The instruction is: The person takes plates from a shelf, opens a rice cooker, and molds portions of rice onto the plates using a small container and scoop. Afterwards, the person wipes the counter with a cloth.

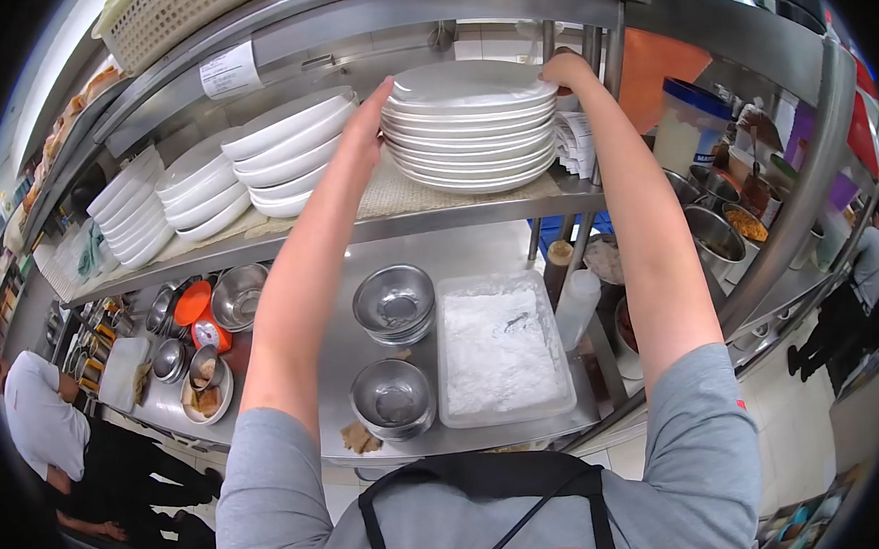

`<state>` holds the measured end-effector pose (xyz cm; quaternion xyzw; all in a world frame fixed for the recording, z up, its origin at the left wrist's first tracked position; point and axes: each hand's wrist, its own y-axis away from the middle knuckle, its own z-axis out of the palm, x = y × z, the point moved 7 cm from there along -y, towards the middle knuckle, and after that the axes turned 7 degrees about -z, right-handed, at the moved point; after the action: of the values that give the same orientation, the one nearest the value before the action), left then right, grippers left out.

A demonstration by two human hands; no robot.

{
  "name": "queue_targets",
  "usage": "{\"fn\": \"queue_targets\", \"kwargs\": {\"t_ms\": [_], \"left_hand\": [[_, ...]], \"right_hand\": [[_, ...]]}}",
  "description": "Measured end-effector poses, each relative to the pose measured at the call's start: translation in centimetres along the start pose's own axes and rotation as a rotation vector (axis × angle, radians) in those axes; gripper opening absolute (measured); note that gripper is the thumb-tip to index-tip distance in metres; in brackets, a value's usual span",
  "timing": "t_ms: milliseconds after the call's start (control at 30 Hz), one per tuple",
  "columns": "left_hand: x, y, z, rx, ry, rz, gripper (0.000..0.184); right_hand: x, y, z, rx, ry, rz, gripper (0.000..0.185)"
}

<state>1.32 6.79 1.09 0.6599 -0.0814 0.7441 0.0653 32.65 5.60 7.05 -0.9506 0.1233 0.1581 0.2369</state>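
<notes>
A tall stack of white plates stands on the steel shelf, on a beige mat. Against the left side of the stack lies my left hand, fingers pointing up near the top plates. My right hand is at the upper right edge, its fingers bent around the rim and partly hidden. More white dishes stand in piles to the left: deep oval ones, another pile and a smaller pile.
Below are steel bowls, a tub of white powder, a squeeze bottle and an orange scale. Pots and a blue-lidded container stand right. A person is at far left; another at far right.
</notes>
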Motion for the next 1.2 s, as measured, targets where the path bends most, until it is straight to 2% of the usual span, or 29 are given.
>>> {"fn": "queue_targets", "kwargs": {"t_ms": [67,100,167,200,300,500,567,600,667,833,900,967,1000,1067,1100,1133,1200], "left_hand": [[0.4,-2.5,-0.2,-0.129,0.085,0.084,0.039],[-1.1,-4.1,1.0,-0.122,0.149,0.07,0.039],[-1.3,-5.6,0.6,-0.122,0.108,0.013,0.01],[-1.0,-5.3,0.6,-0.111,0.113,0.026,0.003],[-1.0,-5.4,0.4,-0.16,0.175,0.077,0.003],[-1.7,-5.9,-0.1,-0.199,0.322,0.022,0.004],[-1.7,-6.1,-0.1,-0.219,0.358,0.033,0.004],[-1.7,-6.2,-0.1,-0.231,0.389,0.042,0.005],[-1.6,-6.1,0.0,-0.239,0.434,0.034,0.005],[-0.6,-7.6,-0.1,-0.317,0.513,0.045,0.006],[0.0,-7.0,-0.5,-0.233,0.562,0.06,0.009],[0.6,-5.7,-0.5,-0.283,0.513,0.067,0.011],[0.9,-5.6,-0.8,-0.299,0.521,0.095,0.012],[2.2,-4.2,-1.2,-0.35,0.503,0.221,0.008],[2.5,-3.0,-1.3,-0.375,0.5,0.206,0.008],[3.0,-1.6,-1.6,-0.404,0.531,0.237,0.005],[3.5,2.1,-2.2,-0.466,0.609,0.257,0.005]], "right_hand": [[0.0,0.0,1.1,-0.051,-0.116,0.0,0.014],[1.1,-1.1,0.7,-0.071,-0.056,-0.018,0.014],[1.6,-1.3,1.0,0.005,-0.241,0.026,0.01],[2.0,-2.1,1.5,0.009,-0.248,0.03,0.01],[2.9,-3.3,2.3,0.063,-0.279,0.049,0.008],[1.1,-0.5,1.0,0.202,-0.557,0.034,0.008],[-0.6,1.6,0.1,0.292,-1.084,0.054,0.007],[-1.6,2.3,-0.1,0.3,-1.077,0.062,0.007],[-3.4,3.3,-0.4,0.337,-1.463,0.025,0.004],[-4.1,5.4,-0.9,0.376,-1.512,0.154,0.007],[-4.4,7.0,-1.2,0.426,-1.547,0.199,0.01],[-5.2,8.7,-2.0,0.462,-1.606,0.07,0.017],[-4.9,8.8,-2.2,0.447,-1.562,0.056,0.026],[-4.7,10.3,-2.9,0.463,-1.504,0.063,0.031],[-4.7,11.0,-3.2,0.46,-1.459,0.05,0.036],[-4.8,12.0,-3.6,0.55,-1.56,-0.039,0.047],[-5.7,16.2,-4.2,0.56,-1.543,-0.053,0.052]]}}
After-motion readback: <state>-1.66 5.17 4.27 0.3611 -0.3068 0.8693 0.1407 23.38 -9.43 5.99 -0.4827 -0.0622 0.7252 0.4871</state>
